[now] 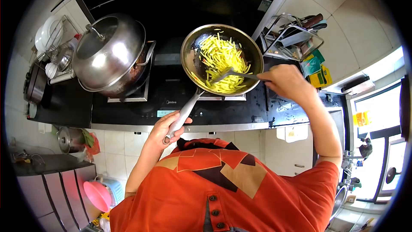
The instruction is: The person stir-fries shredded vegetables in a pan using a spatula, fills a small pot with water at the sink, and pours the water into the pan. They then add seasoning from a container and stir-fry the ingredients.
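My left hand (165, 129) is wrapped round the grey handle of a frying pan (187, 66), which rests over the right burner. Thin yellow-green vegetable strips (223, 58) fill much of the pan, with a few small red bits among them. In my right hand (288, 81) is the handle of a dark spatula (244, 75), held from the right side. Its head dips into the strips near the pan's middle and is partly covered by them.
A large domed-lid pot (109, 56) stands on the left burner of the black stove (171, 90). Behind on the right is a knife rack (294, 38), with green and yellow packets (319, 75) beside it. A dish rack (60, 56) with bowls is far left.
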Action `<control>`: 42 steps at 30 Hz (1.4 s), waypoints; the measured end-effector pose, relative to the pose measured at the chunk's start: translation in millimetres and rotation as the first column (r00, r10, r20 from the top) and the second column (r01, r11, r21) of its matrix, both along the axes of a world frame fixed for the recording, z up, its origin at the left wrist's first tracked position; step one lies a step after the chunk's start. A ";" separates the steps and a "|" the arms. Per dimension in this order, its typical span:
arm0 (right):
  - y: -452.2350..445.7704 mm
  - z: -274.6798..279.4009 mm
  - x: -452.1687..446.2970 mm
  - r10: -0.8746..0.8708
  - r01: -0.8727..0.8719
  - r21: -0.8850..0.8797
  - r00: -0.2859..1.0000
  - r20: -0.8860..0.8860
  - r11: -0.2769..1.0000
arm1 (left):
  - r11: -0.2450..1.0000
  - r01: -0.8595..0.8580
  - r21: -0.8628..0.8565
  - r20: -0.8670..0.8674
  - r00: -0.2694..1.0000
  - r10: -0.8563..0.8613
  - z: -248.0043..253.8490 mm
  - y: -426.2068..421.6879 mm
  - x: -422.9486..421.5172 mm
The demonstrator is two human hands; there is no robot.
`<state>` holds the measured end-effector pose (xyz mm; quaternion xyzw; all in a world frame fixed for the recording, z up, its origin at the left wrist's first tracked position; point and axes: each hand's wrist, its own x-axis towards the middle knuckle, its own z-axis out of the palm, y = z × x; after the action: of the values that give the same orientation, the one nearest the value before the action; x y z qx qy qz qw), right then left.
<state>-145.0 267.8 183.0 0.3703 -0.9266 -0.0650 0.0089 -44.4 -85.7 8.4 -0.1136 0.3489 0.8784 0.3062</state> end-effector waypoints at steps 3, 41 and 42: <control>-2.5 49.6 36.3 -0.133 0.136 0.065 0.990 -0.053 0.989 | 1.000 0.000 -0.024 0.023 1.000 0.001 1.8 0.0 -0.3; 46.0 -100.5 -73.0 -0.398 0.884 -0.212 0.386 0.832 0.416 | 1.000 0.015 -0.021 -0.005 1.000 -0.015 1.1 0.0 -2.1; 38.6 -119.9 -67.6 -0.328 0.838 -0.304 0.474 0.817 0.453 | 1.000 0.011 -0.020 0.008 1.000 -0.011 1.0 -0.7 -0.5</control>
<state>-212.7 306.4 63.1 -0.0404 -0.8859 0.4134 -0.2064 -44.9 -86.4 9.4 -0.1182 0.3573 0.8726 0.3114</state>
